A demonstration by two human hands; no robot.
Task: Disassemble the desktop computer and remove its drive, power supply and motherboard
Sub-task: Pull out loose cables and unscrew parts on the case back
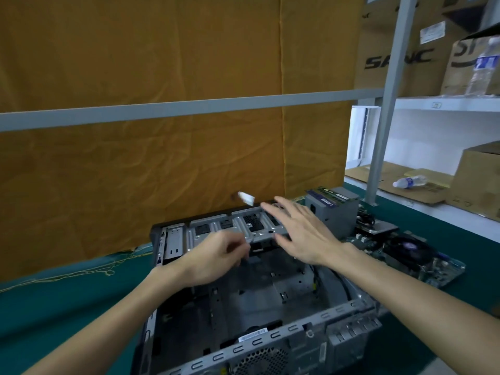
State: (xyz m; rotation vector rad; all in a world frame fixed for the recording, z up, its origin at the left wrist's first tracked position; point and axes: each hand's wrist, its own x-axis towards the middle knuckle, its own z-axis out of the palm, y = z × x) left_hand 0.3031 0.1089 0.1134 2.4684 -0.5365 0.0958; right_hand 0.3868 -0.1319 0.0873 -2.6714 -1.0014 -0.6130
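Note:
The open grey computer case point(273, 339) lies on its side on the green table, its bay floor bare inside. My left hand point(213, 258) hovers over the case near the drive cage point(216, 228), fingers curled loosely; whether it pinches anything is blurred. My right hand point(300, 231) is spread flat with fingers apart above the cage's far right end, holding nothing. The grey power supply point(334, 207) stands outside the case at the back right. The motherboard point(411, 258) with its black fan lies on the table to the right of the case.
A small white tag point(246, 197) shows just above the case's far edge against the orange cloth backdrop point(162, 104). A grey shelf frame point(384, 109) with cardboard boxes point(400, 55) and water bottles point(410, 182) stands at the right. Loose yellow threads point(81, 273) trail on the green table.

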